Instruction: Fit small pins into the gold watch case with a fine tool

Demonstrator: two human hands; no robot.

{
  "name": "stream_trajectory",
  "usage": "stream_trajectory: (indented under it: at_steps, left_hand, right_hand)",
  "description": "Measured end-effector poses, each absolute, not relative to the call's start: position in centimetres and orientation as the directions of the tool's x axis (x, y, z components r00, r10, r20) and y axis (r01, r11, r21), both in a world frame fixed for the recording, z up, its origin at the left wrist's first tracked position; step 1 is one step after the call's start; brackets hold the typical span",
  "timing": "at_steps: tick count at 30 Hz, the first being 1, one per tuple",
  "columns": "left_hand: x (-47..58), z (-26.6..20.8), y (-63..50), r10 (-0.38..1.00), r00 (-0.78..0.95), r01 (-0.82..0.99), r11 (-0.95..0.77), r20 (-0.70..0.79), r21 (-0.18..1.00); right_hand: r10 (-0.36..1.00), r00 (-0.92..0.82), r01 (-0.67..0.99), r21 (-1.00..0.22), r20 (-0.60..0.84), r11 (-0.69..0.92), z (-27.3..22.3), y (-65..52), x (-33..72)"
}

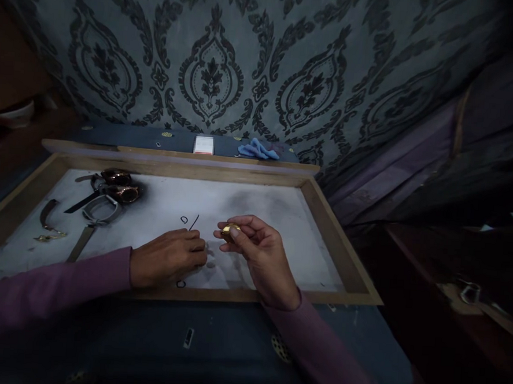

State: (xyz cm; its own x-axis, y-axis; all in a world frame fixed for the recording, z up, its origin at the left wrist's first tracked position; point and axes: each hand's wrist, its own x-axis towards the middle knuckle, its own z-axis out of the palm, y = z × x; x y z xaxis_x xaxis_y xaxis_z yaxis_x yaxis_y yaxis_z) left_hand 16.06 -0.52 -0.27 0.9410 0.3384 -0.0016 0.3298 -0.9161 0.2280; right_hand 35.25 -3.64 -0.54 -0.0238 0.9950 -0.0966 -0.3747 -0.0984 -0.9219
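My right hand [266, 256] pinches a small shiny gold watch case [229, 232] between thumb and fingers, above the white floor of a wooden tray [335, 243]. Just left of it, my left hand [172, 259] is closed, knuckles up, low over the tray. Whatever its fingertips hold is hidden. A thin dark strip [194, 222] shows behind its knuckles; I cannot tell whether it is held or lying there. Close by lie a small black loop [184, 219] and a second black loop [181, 283].
In the tray's left part lie copper-coloured goggles [128, 193], a grey watch strap with a frame [101, 210], a curved strap piece [47, 214] and gold bits [49, 237]. Behind the tray are a white card [204, 145] and a blue cloth [259, 149], near the patterned wall.
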Motion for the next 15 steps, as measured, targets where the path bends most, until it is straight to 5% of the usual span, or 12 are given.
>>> stream_trajectory:
  at_steps: [5,15]
  left_hand:
    - [16.0,-1.7,-0.4,0.329,0.94,0.303,-0.925,0.085,0.228]
    - [16.0,-1.0,-0.4,0.283,0.959,0.277,-0.949,0.019,0.15]
  right_hand:
    - [0.994,-0.038,-0.402,-0.909,-0.101,-0.107,-0.7,-3.5,35.4]
    - [0.992,-0.066,-0.44,-0.89,-0.105,-0.123,-0.4,-3.6,35.5]
